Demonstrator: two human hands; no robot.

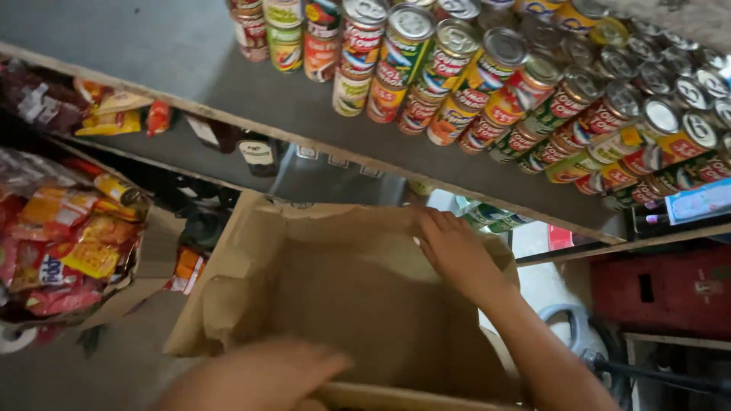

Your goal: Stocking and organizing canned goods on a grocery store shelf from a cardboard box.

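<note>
1. Two hands on one empty cardboard box (343,304), centre-bottom of frame.
2. Right hand (455,247) grips the far rim, fingers curled over it.
3. Left hand (259,377) at the near rim, blurred; grip unclear.
4. Cans (487,76) on the shelf (190,61) above.

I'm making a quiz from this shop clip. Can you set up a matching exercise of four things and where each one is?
1. right hand
2. left hand
3. stacked cans
4. snack packets

A. on the grey shelf above
B. on the cardboard box's far rim
C. in an open carton at the far left
D. at the box's near edge, blurred

Pairs: 1-B, 2-D, 3-A, 4-C
</note>
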